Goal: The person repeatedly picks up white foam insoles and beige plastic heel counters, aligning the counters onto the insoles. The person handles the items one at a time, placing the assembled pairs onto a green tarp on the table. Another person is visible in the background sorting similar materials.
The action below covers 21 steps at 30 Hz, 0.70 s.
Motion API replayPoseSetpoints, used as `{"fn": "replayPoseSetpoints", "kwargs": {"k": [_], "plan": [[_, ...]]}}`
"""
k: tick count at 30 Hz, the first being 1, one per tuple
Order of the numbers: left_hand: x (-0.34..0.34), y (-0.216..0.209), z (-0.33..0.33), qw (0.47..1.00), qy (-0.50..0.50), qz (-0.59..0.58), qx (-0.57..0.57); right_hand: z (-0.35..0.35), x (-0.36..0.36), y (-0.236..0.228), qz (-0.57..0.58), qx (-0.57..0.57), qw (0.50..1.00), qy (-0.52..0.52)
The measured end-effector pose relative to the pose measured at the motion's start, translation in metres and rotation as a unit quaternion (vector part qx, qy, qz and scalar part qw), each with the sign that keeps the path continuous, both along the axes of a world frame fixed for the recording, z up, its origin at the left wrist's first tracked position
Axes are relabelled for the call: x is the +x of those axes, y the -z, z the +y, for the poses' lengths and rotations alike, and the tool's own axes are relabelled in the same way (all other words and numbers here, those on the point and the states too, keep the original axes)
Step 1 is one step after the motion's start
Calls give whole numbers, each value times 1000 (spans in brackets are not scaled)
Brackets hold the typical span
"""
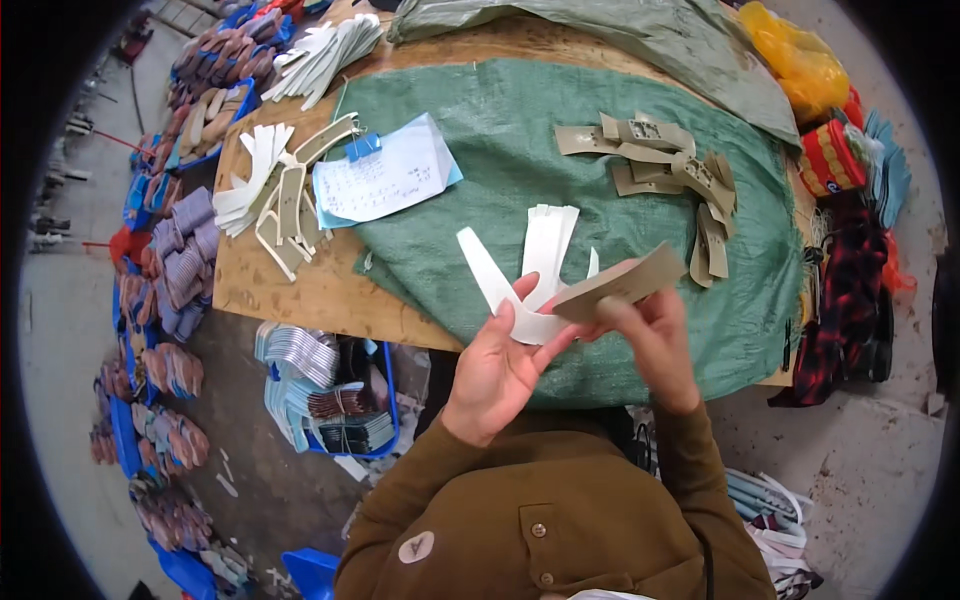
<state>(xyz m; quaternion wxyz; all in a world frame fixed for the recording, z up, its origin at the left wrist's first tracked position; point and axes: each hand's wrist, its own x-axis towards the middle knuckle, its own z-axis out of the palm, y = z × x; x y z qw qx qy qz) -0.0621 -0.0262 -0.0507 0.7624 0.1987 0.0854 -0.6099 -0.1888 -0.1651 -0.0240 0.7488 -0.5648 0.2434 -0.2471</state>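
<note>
Head view: at the centre of the frame, the left hand (492,385) pinches a white, flat, curved strip (537,329). Just right of centre, the right hand (660,338), fingers bent, grips a beige, flat, elongated piece (628,284).

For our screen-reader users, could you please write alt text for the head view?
A person's left hand holds a curved white strip and the right hand a beige piece, above a green sheet on a wooden table. More white strips lie beyond, beige pieces at right, papers at left.
</note>
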Motion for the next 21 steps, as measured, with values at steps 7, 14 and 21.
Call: {"fn": "replayPoseSetpoints", "kwargs": {"k": [7, 14, 21], "plan": [[-3, -4, -1, 999, 2, -38, 30, -1, 7, 8, 48, -354, 931, -79], [-1, -4, 1, 997, 19, -58, 42, -2, 6, 16, 34, -423, 900, -95], [-1, -4, 0, 997, 23, -61, 40, -2, 5, 19, 33, -423, 900, -96]]}}
